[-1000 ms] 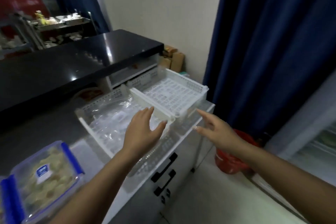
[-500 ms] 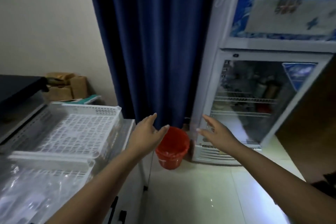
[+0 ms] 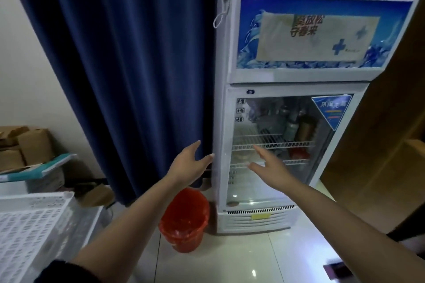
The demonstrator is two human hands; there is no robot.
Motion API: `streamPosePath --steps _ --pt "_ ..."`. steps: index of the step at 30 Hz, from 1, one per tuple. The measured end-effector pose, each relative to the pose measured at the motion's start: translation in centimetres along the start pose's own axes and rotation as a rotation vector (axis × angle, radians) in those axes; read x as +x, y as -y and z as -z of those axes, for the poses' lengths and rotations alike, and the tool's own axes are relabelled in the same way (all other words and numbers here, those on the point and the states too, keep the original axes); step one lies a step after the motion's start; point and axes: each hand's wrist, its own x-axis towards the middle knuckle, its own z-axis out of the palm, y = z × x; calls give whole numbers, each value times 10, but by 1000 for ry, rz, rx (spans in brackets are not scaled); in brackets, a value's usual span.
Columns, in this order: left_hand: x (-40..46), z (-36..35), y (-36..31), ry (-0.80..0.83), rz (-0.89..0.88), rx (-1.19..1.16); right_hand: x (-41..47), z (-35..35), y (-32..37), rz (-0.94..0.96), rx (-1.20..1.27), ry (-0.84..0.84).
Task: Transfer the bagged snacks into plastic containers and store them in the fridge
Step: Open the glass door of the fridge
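A white glass-door fridge (image 3: 276, 218) stands ahead against the blue curtain, its door closed, with bottles and jars on wire shelves inside. My left hand (image 3: 188, 165) is stretched out, fingers apart and empty, close to the fridge's left edge. My right hand (image 3: 269, 166) is held out in front of the glass door, fingers spread, holding nothing. No snack bag or plastic container is in view.
A red bucket (image 3: 185, 220) sits on the tiled floor just left of the fridge base. A white slotted crate (image 3: 32, 225) fills the lower left. Cardboard boxes (image 3: 25, 147) are stacked by the wall. A brown door (image 3: 386, 145) is at the right.
The view has swung right from the counter and crates to the fridge. Both empty hands have stayed stretched out and now reach close to the fridge door.
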Motion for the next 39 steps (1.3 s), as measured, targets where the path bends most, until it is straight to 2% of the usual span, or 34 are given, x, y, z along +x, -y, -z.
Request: streamPosePath --steps 9,21,32,35,39 --pt "120 -43 -33 -6 15 -26 122 57 -7 26 -10 53" --pt "251 -68 -14 114 57 -59 214 31 -10 4 -25 107" --pt "321 -78 9 220 -131 57 244 -5 -18 -62 33 82" --pt "333 -79 10 182 -125 79 248 -7 -21 -89 19 56" --pt "343 -79 14 126 -205 169 251 -9 -26 -125 -1 41"
